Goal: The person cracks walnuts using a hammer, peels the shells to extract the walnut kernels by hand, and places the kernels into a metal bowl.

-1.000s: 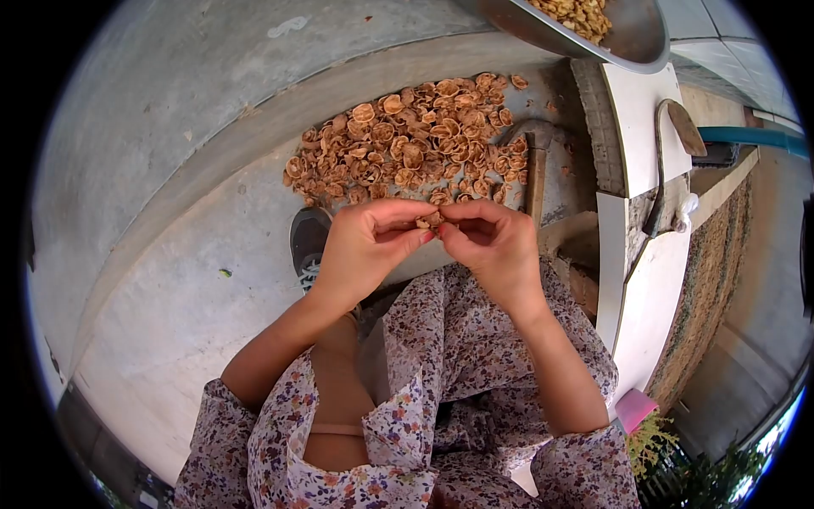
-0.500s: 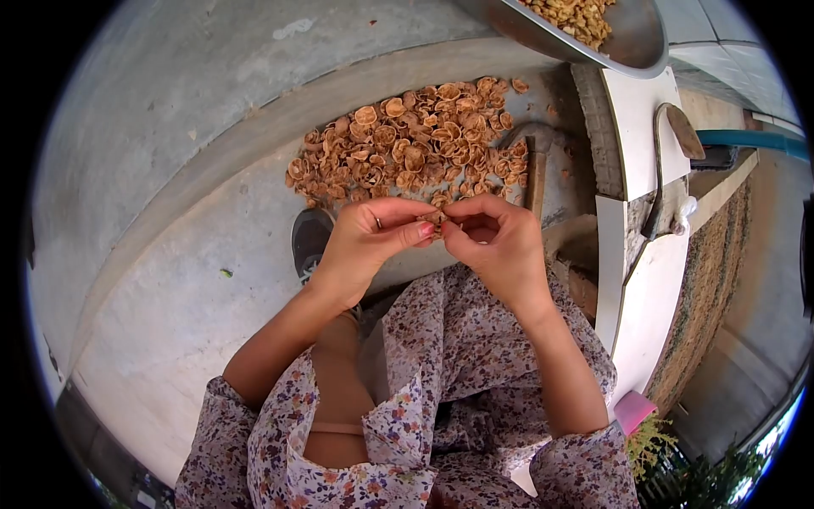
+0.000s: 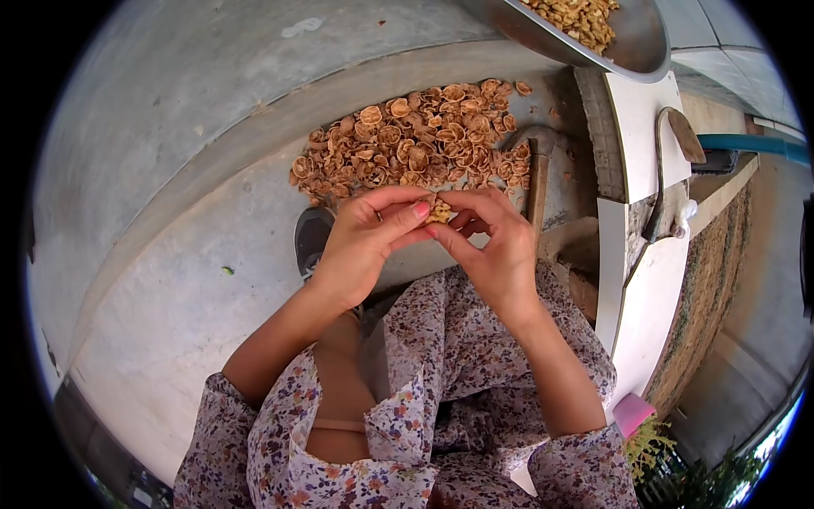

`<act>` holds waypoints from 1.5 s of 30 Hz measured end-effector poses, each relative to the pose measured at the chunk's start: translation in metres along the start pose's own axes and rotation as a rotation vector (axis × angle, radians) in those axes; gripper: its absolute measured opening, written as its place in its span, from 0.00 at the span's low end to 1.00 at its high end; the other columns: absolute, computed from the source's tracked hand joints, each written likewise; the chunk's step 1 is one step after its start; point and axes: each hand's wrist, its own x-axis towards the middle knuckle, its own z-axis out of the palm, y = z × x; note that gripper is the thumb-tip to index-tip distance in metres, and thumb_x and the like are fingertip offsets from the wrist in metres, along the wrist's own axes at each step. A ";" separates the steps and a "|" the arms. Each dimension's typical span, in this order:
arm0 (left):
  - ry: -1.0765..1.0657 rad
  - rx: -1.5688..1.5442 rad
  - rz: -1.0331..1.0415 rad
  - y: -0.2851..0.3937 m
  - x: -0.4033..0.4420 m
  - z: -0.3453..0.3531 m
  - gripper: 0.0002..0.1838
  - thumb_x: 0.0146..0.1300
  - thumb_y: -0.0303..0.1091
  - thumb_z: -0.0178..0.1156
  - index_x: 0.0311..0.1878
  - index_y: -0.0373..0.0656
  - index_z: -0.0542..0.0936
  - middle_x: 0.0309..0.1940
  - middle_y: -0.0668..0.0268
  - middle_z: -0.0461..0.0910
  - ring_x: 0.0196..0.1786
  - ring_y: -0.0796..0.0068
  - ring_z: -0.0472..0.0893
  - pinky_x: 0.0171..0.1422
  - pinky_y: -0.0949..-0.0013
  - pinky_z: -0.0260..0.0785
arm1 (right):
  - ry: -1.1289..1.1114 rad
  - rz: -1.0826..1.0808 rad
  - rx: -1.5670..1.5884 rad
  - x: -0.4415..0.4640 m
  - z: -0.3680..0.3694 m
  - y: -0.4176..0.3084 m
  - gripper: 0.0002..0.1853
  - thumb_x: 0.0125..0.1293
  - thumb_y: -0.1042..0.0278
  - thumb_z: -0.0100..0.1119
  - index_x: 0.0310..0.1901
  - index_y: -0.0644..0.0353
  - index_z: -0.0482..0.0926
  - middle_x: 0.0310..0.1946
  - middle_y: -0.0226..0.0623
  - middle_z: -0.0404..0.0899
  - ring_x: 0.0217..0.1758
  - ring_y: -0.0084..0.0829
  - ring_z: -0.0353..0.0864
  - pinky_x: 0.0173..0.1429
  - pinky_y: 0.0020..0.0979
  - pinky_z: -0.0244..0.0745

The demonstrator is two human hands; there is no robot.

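Between my fingertips is a walnut [image 3: 438, 211], its pale, wrinkled kernel showing. My left hand [image 3: 365, 240] pinches it from the left, thumb on top. From the other side, the thumb and fingers of my right hand [image 3: 494, 247] close on the same walnut. Both hands hang above my lap, in front of a heap of cracked brown walnut shells [image 3: 407, 144] on the concrete floor. How much shell still clings to the kernel is hidden by the fingers.
A metal bowl [image 3: 638, 42] with walnut kernels [image 3: 581, 21] stands at the top right. A hammer-like tool with a wooden handle [image 3: 538, 182] lies right of the shells. A sickle-shaped tool [image 3: 659, 178] rests on the white ledge [image 3: 644, 297]. My shoe [image 3: 312, 240] is at left.
The walnut has turned between my fingers, and more of its pale kernel shows now. My right fingers have shifted their hold. The shell heap looks the same.
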 end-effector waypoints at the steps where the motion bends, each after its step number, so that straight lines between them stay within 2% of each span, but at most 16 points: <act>1: 0.007 0.037 -0.001 0.001 0.000 0.001 0.13 0.64 0.29 0.57 0.50 0.35 0.75 0.42 0.63 0.79 0.46 0.73 0.80 0.55 0.68 0.73 | 0.001 0.033 -0.030 -0.001 0.001 -0.001 0.18 0.49 0.78 0.69 0.44 0.62 0.79 0.39 0.38 0.78 0.38 0.26 0.78 0.39 0.24 0.77; 5: -0.019 -0.065 -0.003 0.006 -0.001 0.003 0.13 0.65 0.29 0.56 0.50 0.33 0.74 0.43 0.58 0.79 0.45 0.69 0.80 0.56 0.65 0.73 | -0.005 0.112 0.176 0.001 0.001 0.008 0.15 0.50 0.80 0.68 0.41 0.62 0.78 0.38 0.33 0.78 0.36 0.23 0.78 0.40 0.23 0.76; 10: -0.045 0.012 -0.028 0.003 0.000 -0.007 0.11 0.65 0.30 0.56 0.48 0.35 0.75 0.42 0.59 0.80 0.44 0.70 0.80 0.51 0.70 0.73 | -0.134 0.268 0.631 0.003 -0.002 0.012 0.15 0.55 0.84 0.63 0.44 0.63 0.75 0.37 0.31 0.79 0.38 0.20 0.78 0.43 0.20 0.76; 14: -0.058 -0.011 -0.001 0.005 -0.002 -0.001 0.09 0.64 0.28 0.56 0.46 0.36 0.74 0.41 0.62 0.79 0.43 0.74 0.79 0.49 0.72 0.72 | -0.143 0.234 0.627 0.002 0.000 0.006 0.17 0.56 0.85 0.62 0.47 0.63 0.74 0.37 0.33 0.79 0.40 0.20 0.78 0.44 0.20 0.76; 17: -0.056 0.146 0.084 0.002 -0.001 -0.004 0.09 0.63 0.26 0.57 0.46 0.37 0.75 0.40 0.64 0.78 0.44 0.75 0.78 0.49 0.73 0.71 | -0.175 0.307 0.650 0.002 -0.001 0.000 0.16 0.57 0.85 0.61 0.47 0.63 0.75 0.36 0.33 0.80 0.42 0.21 0.79 0.47 0.21 0.76; 20: -0.064 0.269 0.157 0.003 -0.002 -0.004 0.09 0.62 0.25 0.58 0.45 0.37 0.75 0.40 0.65 0.78 0.44 0.77 0.77 0.50 0.72 0.71 | -0.145 0.279 0.647 0.002 -0.002 0.006 0.15 0.58 0.85 0.60 0.47 0.63 0.77 0.41 0.34 0.79 0.45 0.24 0.79 0.50 0.23 0.76; 23: -0.018 0.077 0.123 0.005 -0.001 0.000 0.07 0.61 0.24 0.59 0.43 0.35 0.77 0.40 0.64 0.78 0.43 0.78 0.78 0.50 0.74 0.71 | -0.102 0.141 0.624 0.002 0.001 0.005 0.13 0.59 0.85 0.58 0.45 0.63 0.79 0.48 0.36 0.76 0.50 0.26 0.78 0.54 0.24 0.75; 25: -0.042 0.008 0.059 0.006 -0.001 0.001 0.09 0.60 0.23 0.59 0.44 0.36 0.76 0.40 0.64 0.78 0.43 0.78 0.78 0.51 0.74 0.71 | -0.128 0.095 0.577 0.001 0.002 0.005 0.15 0.59 0.85 0.57 0.49 0.62 0.76 0.54 0.37 0.73 0.55 0.26 0.75 0.58 0.26 0.72; 32: -0.019 0.149 0.160 0.001 -0.003 -0.004 0.10 0.59 0.22 0.60 0.45 0.36 0.76 0.40 0.66 0.77 0.43 0.79 0.77 0.50 0.75 0.71 | -0.159 0.180 0.630 0.001 0.003 -0.002 0.22 0.59 0.86 0.56 0.55 0.61 0.70 0.55 0.36 0.73 0.60 0.28 0.72 0.65 0.28 0.66; 35: 0.003 0.191 0.180 0.001 -0.003 -0.003 0.10 0.59 0.21 0.60 0.45 0.35 0.77 0.39 0.66 0.78 0.42 0.80 0.77 0.49 0.75 0.71 | -0.129 0.170 0.619 0.001 0.004 -0.002 0.22 0.59 0.85 0.57 0.55 0.61 0.71 0.54 0.37 0.74 0.60 0.28 0.72 0.63 0.28 0.68; 38: 0.029 0.177 0.105 0.004 -0.003 0.000 0.10 0.58 0.22 0.62 0.44 0.37 0.78 0.38 0.68 0.79 0.41 0.80 0.77 0.49 0.74 0.71 | -0.068 0.075 0.436 -0.001 0.007 -0.003 0.21 0.58 0.84 0.58 0.54 0.61 0.72 0.51 0.37 0.76 0.57 0.28 0.75 0.59 0.29 0.72; 40: 0.004 0.215 0.157 0.004 -0.003 0.003 0.10 0.58 0.22 0.61 0.45 0.36 0.78 0.38 0.67 0.80 0.41 0.80 0.78 0.49 0.74 0.72 | -0.037 -0.052 0.075 -0.003 0.007 -0.009 0.21 0.55 0.84 0.60 0.52 0.61 0.74 0.47 0.38 0.78 0.52 0.33 0.78 0.53 0.31 0.75; 41: 0.004 0.215 0.157 0.004 -0.003 0.002 0.10 0.58 0.22 0.61 0.45 0.36 0.78 0.38 0.67 0.80 0.41 0.80 0.78 0.49 0.74 0.72 | -0.037 -0.052 0.075 -0.003 0.007 -0.009 0.21 0.55 0.84 0.60 0.52 0.61 0.74 0.47 0.38 0.78 0.52 0.33 0.78 0.53 0.31 0.75; 43: 0.008 0.216 0.134 0.002 -0.002 0.001 0.10 0.58 0.22 0.61 0.44 0.36 0.78 0.38 0.66 0.80 0.42 0.80 0.78 0.49 0.74 0.72 | -0.013 -0.283 -0.153 -0.001 0.007 -0.009 0.21 0.52 0.85 0.63 0.50 0.62 0.76 0.46 0.38 0.79 0.43 0.30 0.81 0.48 0.27 0.77; 44: 0.007 0.216 0.133 0.002 -0.003 0.002 0.10 0.58 0.22 0.61 0.44 0.36 0.78 0.38 0.66 0.80 0.42 0.80 0.78 0.49 0.74 0.72 | -0.012 -0.282 -0.153 -0.002 0.007 -0.008 0.21 0.52 0.85 0.63 0.50 0.62 0.76 0.46 0.38 0.79 0.43 0.30 0.81 0.48 0.27 0.77; 45: 0.016 0.228 0.127 0.003 -0.003 0.002 0.10 0.58 0.21 0.61 0.44 0.36 0.78 0.38 0.67 0.80 0.41 0.80 0.78 0.49 0.74 0.72 | -0.014 -0.305 -0.152 -0.002 0.007 -0.007 0.22 0.51 0.85 0.62 0.50 0.61 0.75 0.45 0.39 0.78 0.45 0.36 0.79 0.49 0.30 0.76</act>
